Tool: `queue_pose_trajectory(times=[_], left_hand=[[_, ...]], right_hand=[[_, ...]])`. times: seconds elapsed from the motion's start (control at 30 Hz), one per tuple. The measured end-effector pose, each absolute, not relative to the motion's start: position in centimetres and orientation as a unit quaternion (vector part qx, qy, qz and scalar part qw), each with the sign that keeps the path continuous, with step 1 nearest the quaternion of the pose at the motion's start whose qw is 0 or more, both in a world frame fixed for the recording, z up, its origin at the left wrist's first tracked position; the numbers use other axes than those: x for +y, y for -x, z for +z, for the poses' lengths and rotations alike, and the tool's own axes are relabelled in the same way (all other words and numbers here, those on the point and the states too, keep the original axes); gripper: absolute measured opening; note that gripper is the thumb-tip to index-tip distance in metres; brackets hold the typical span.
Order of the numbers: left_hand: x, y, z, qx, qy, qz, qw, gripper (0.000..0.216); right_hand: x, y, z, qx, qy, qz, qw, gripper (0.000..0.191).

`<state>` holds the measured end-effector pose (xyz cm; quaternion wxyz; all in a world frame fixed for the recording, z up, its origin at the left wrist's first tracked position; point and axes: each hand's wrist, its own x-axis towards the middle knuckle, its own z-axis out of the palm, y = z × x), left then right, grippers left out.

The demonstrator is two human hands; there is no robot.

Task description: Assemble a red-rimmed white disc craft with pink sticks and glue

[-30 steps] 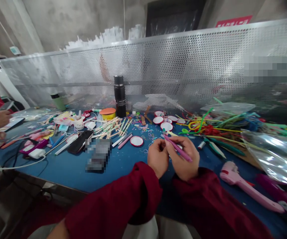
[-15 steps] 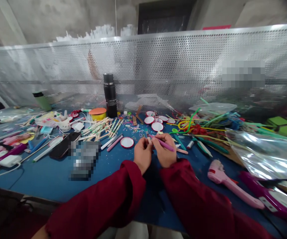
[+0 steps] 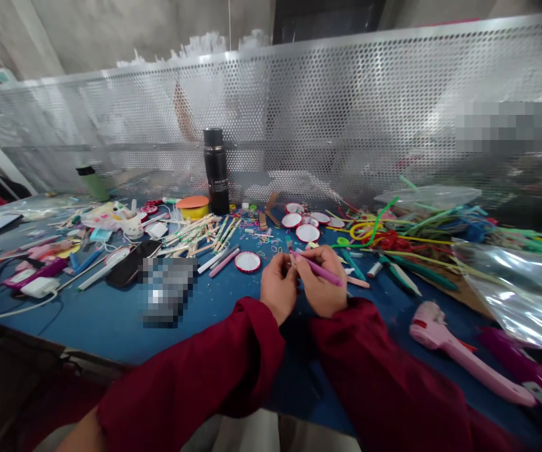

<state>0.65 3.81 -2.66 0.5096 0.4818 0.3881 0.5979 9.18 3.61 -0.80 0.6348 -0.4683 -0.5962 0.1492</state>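
Note:
Both my hands are together over the blue table [image 3: 111, 314], just in front of me. My right hand [image 3: 322, 285] is closed around a pink pen-like stick [image 3: 320, 269] that points up and left across its fingers. My left hand [image 3: 278, 290] is closed in a pinch at the stick's left tip, thumb against fingers; what it pinches there is too small to make out. A white disc with a red rim [image 3: 247, 261] lies just left of my hands. Dark red sleeves cover both forearms.
A black flask [image 3: 216, 171] stands at the back before a perforated metal screen [image 3: 346, 107]. Wooden sticks [image 3: 200, 233], pens and a phone [image 3: 132, 263] lie left. Coloured pipe cleaners [image 3: 393, 235], a plastic bag [image 3: 515, 282] and a pink glue gun [image 3: 459, 355] lie right.
The view has swung and my hands have kept close together on the pink stick, shifting slightly. The other person's hand seen at the far left one second ago is out of view.

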Motion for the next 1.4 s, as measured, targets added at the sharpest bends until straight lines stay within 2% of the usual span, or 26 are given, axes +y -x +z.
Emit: queue_pose_trajectory(times=[0.3,0.77,1.13,1.4], left_hand=[[3.97,-0.54,-2.70,0.401,-0.511,0.612,0.451,0.012],[4.02,-0.71,-2.57,0.386,-0.469,0.603,0.517,0.013],[4.44,-0.71,-3.14,0.383,-0.488,0.614,0.487,0.014],[4.17,-0.71,-2.76,0.384,-0.456,0.604,0.529,0.010]], right_hand=[[3.45,-9.02,-0.48,-0.596,0.491,0.127,0.623,0.012],[3.41,-8.92,-0.59,-0.582,0.492,0.149,0.630,0.015],[3.31,-8.73,-0.47,-0.573,0.493,0.150,0.638,0.016],[3.68,-8.81,-0.79,-0.540,0.522,0.147,0.644,0.016]])
